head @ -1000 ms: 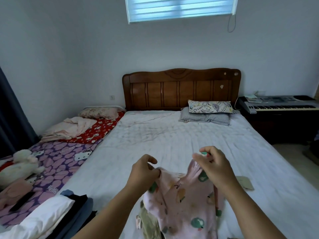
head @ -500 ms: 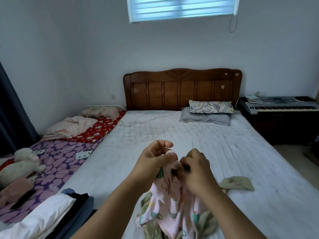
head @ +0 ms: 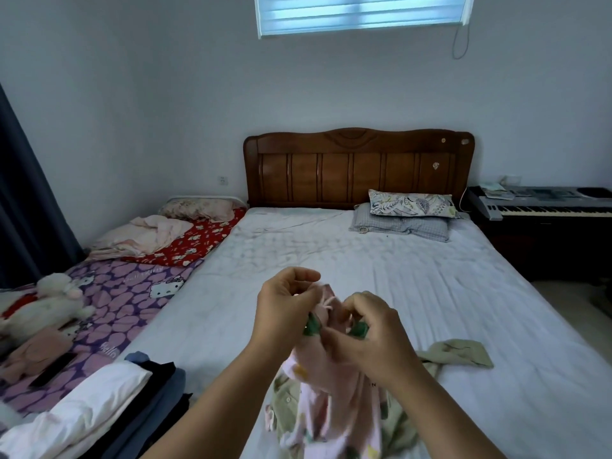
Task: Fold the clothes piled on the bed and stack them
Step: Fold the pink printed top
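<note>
Pink printed garment (head: 331,402) bunched up and lifted off the bed (head: 364,270), near the close edge, hanging down between both forearms. Left hand (head: 284,306) curled around the top left of the fabric, fingers (head: 306,276) bent over and pinching the cloth. Right hand (head: 371,329) just beside it, almost touching, fingers closed on the top right of the same garment. Little pink drawstring or loop poking up between the two hands, green blobs of the print showing right under the knuckles. Olive green piece (head: 460,352) lying flat on the white sheet to the right of the hands, partly tucked under the hanging fabric. Folded stack (head: 99,405) at the near left corner: white on top, dark and blue layers beneath. Far end has two pillows (head: 407,213) against the wooden headboard (head: 357,167). Smaller bed with purple heart sheet (head: 109,299) on the left, white plush toy (head: 53,299) on it. Keyboard (head: 543,203) far right.
</note>
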Demonstrator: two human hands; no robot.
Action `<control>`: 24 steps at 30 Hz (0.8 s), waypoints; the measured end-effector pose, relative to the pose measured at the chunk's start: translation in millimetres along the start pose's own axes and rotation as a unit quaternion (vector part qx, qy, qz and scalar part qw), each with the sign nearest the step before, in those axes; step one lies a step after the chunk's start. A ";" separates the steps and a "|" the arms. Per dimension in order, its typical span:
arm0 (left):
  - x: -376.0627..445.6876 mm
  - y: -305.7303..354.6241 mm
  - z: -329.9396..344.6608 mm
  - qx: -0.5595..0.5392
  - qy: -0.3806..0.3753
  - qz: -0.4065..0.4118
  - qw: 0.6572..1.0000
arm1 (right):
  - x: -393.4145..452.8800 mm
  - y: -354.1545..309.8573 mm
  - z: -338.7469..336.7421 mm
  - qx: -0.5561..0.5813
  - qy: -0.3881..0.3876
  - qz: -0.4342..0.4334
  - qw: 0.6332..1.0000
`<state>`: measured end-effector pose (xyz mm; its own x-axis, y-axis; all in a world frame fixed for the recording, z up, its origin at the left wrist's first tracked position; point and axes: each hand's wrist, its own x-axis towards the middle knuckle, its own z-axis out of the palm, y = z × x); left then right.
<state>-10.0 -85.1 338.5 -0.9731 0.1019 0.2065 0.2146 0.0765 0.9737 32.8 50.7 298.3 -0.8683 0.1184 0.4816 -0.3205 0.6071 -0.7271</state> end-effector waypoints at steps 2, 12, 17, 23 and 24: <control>0.2 0.0 1.1 -0.058 -0.008 -0.038 0.998 | -0.9 -3.5 3.3 -0.028 -0.035 -0.003 0.999; -7.4 -35.6 -19.8 -0.065 -0.276 0.032 0.958 | 12.7 -7.9 -11.9 0.356 0.042 0.247 0.900; -6.9 -34.2 -8.0 -0.055 -0.130 0.031 0.990 | 15.3 1.3 -5.0 0.157 -0.018 0.213 0.964; 3.8 -39.2 -6.2 0.097 -0.012 0.012 0.995 | 4.7 5.9 3.6 -0.103 0.058 -0.006 0.993; 2.6 -37.4 -5.5 0.112 -0.015 0.018 0.993 | 3.4 5.4 7.5 -0.148 0.018 -0.031 0.988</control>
<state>-21.0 -93.2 303.2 -0.9626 0.1369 0.2338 0.2647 0.2910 0.9194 25.3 48.5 292.3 -0.8349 0.0978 0.5416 -0.2437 0.8166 -0.5232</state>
